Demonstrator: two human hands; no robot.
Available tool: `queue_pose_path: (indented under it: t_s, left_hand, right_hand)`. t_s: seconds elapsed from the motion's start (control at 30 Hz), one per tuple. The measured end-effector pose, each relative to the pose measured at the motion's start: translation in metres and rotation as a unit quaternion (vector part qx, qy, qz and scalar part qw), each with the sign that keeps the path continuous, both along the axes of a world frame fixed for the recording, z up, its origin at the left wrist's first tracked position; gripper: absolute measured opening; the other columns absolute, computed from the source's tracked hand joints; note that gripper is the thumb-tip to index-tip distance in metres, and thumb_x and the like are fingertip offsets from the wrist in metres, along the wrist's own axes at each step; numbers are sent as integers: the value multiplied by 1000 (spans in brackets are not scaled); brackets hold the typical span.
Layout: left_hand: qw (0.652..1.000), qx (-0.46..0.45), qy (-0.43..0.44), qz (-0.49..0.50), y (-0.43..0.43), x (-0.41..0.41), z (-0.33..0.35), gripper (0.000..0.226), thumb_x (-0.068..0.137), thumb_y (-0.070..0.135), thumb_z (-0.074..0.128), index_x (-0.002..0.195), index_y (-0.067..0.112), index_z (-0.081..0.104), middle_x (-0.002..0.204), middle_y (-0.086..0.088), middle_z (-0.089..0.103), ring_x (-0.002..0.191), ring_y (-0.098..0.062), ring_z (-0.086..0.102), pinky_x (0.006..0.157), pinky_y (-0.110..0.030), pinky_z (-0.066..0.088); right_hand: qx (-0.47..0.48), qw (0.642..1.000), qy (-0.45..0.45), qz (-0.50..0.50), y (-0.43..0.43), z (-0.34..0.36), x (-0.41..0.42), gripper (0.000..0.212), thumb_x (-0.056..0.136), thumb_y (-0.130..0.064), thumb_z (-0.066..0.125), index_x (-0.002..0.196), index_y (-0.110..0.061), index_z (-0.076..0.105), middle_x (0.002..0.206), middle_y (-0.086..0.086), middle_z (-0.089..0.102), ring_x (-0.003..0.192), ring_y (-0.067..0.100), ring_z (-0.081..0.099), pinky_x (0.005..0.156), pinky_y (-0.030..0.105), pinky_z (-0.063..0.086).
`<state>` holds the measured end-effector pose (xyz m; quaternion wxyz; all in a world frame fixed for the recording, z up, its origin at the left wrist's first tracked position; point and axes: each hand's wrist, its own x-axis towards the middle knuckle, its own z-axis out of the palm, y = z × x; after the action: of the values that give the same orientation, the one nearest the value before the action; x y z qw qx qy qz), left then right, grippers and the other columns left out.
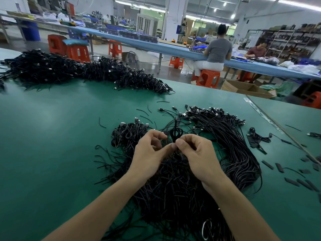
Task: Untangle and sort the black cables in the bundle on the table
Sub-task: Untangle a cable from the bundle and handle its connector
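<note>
The left hand (pixel 149 153) and right hand (pixel 198 153) meet at the fingertips, each pinching a looped black cable (pixel 175 133) that rises between them; the tangled bundle (pixel 173 192) lies under both wrists on the green table (pixel 52 145); straighter cables (pixel 239 150) fan just right of the right hand.

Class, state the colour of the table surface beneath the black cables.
Green table, shown best in the head view.

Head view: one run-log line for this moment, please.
phase: untangling | left hand: pinching looped cable | right hand: pinching looped cable | cable bundle: under hands, on green table
</note>
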<state>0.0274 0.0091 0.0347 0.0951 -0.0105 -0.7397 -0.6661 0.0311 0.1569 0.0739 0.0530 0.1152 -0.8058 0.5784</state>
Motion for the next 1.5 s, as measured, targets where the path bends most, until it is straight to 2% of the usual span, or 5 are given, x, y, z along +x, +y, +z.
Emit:
queue_pose_path:
  t_s: [0.2,0.5,0.93,1.13,1.5]
  left_hand:
    - [978,180,-51,-89,1,4,6,21,99,1,52,106,12,68,89,-11,75,83,-23,72,75,-32,60]
    - [905,376,-174,-95,9,3,8,33,77,30,79,102,14,65,82,-3,69,67,-14,66,58,-28,52]
    - [980,-21,164,-116,-4,9,-1,54,69,-27,63,91,21,76,102,4,69,100,-11,64,82,-18,50]
    - [966,-170,141,-137,-2,19,-13,38,85,24,50,114,21,73,91,15,42,82,-4,47,71,-12,36]
    - [971,94,-45,-213,-1,10,8,51,95,56,41,113,22,74,85,11,74,73,4,63,66,-10,47]
  right_hand:
    - [-37,996,-64,59,8,-4,0,20,96,-8,62,77,-13,66,59,-15,61,59,-5,54,61,8,43]
    - [36,999,-13,1,5,-10,-1,20,92,-16,69,74,-23,74,74,-7,75,74,9,69,73,25,55]
    - [-31,997,-72,-13,6,-17,-4,19,95,-17,65,77,-16,72,65,-6,67,65,5,58,66,23,51]
    - [-32,996,-3,-78,16,-13,-11,15,94,-17,66,79,-16,70,67,-5,61,63,9,51,64,26,47]
    - [113,986,87,92,4,-12,12,17,91,-11,68,80,-23,71,84,-17,69,80,-1,65,70,8,45]
